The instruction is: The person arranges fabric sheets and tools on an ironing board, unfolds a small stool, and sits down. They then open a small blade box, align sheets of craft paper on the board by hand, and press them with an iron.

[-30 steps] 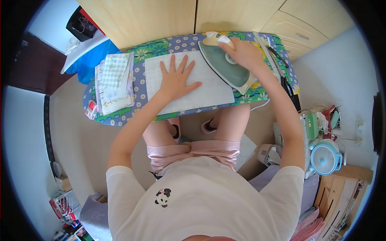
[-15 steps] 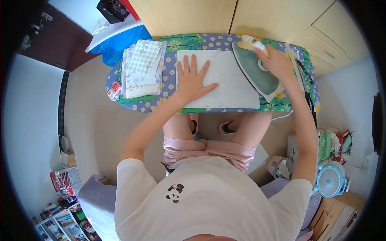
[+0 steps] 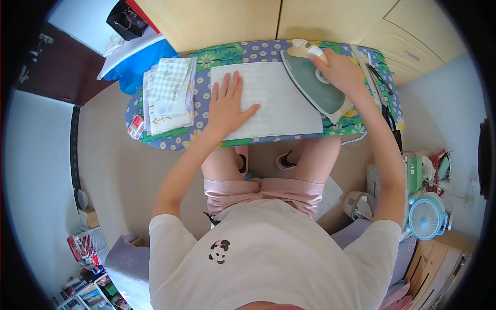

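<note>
My left hand [image 3: 227, 106] lies flat on the left part of a white sheet [image 3: 279, 103], its fingers apart. The sheet rests on a patterned ironing board [image 3: 258, 50]. My right hand [image 3: 338, 72] is wrapped round the handle of a green and cream iron [image 3: 312, 80], which stands over the sheet's right edge; whether its soleplate touches the sheet is hidden. Left of my left hand is a stack of printed sheets [image 3: 168, 98], with a checked one on top. A small red and white box [image 3: 136, 126] sits at the board's left end.
Behind the board are wooden cabinets [image 3: 330, 20]. A ruler-like strip [image 3: 367, 72] and dark items lie at its right end. A blue bag [image 3: 139, 67] is at the back left. At the right are a bin [image 3: 356, 204], a green clock [image 3: 414, 174] and a blue fan [image 3: 426, 219].
The camera view has shifted right, then partly back left. My left hand's fingers have drawn closer together on the sheet's left part. My right hand keeps its hold on the iron.
</note>
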